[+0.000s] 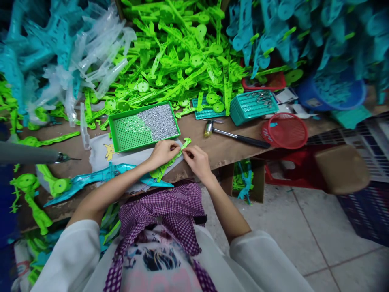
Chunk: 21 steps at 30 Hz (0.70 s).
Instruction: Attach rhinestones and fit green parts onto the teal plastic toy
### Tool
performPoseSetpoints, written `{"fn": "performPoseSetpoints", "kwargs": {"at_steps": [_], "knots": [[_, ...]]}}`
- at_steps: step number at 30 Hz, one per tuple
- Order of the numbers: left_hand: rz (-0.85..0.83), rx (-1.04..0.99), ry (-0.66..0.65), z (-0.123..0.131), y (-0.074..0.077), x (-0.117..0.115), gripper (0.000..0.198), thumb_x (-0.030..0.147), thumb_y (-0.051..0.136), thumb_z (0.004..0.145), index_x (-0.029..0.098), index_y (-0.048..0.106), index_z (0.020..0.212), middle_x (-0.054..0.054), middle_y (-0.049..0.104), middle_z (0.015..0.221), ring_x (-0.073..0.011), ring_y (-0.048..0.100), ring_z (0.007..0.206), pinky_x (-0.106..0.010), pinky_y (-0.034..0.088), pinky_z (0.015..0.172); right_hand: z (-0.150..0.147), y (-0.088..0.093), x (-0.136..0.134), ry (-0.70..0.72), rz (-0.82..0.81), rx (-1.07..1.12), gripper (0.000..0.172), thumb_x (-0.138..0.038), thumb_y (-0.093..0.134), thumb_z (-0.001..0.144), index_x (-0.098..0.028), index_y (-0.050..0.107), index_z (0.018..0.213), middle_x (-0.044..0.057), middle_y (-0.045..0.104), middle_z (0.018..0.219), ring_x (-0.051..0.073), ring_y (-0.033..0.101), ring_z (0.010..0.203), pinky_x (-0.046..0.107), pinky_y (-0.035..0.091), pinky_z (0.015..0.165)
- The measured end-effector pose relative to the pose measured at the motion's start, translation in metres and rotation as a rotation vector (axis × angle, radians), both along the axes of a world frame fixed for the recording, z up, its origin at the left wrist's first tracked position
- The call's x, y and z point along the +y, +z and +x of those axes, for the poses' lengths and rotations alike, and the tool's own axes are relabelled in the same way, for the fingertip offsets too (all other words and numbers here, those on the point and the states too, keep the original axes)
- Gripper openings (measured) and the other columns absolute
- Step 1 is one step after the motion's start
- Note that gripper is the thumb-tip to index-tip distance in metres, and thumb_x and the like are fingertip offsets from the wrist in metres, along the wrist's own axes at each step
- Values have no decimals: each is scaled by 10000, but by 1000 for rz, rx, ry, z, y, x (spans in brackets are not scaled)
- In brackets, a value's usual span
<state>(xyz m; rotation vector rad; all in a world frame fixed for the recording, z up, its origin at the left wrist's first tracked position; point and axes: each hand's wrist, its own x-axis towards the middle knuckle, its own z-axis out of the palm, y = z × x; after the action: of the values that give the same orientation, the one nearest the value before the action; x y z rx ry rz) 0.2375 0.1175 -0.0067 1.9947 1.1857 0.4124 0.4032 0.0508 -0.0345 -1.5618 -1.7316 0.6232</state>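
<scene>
A long, bright green plastic part (161, 170) with a rounded end lies slantwise between my hands at the table's front edge. My left hand (165, 153) has its fingers pinched on the part's upper stretch. My right hand (197, 160) meets it from the other side, thumb and fingertips pressed together at the part; anything small between them is too tiny to make out. Just behind my hands is a green perforated tray (127, 136) with small silvery metal pieces (160, 121) heaped in its right half. Under my left forearm rests a blue curved plastic shell (91, 178).
A hammer (237, 138) lies right of the tray, near a red basket (284, 132) and stacked teal trays (252, 107). Green parts (182, 52) pile up behind. A screwdriver tip (68, 157) juts in from the left. A blue basin (331, 93) stands far right.
</scene>
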Motion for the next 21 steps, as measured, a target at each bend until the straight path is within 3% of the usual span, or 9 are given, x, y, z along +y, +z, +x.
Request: {"fn": "performPoseSetpoints", "kwargs": {"at_steps": [10, 16, 21], "knots": [[-15, -29, -80, -4, -3, 4, 180, 216, 590, 834, 213, 762, 887, -31, 764, 873, -163, 678, 754, -298, 490, 721, -2, 3, 1, -29, -31, -136, 125, -196, 555, 857, -200, 674, 819, 56, 661, 791, 184, 622, 711, 298, 472, 685], [-55, 0, -107, -5, -2, 7, 198, 188, 659, 765, 200, 767, 930, -56, 766, 878, -179, 676, 723, -310, 498, 690, -3, 2, 1, -36, -13, -165, 105, -196, 560, 859, -205, 657, 820, 48, 672, 791, 167, 612, 684, 284, 467, 669], [-82, 8, -118, -6, 1, 7, 194, 215, 658, 801, 195, 765, 962, -62, 767, 925, -196, 688, 778, -329, 495, 739, -4, -2, -2, -53, -8, -176, 114, -199, 547, 871, -195, 654, 835, 60, 671, 792, 178, 619, 708, 294, 472, 685]]}}
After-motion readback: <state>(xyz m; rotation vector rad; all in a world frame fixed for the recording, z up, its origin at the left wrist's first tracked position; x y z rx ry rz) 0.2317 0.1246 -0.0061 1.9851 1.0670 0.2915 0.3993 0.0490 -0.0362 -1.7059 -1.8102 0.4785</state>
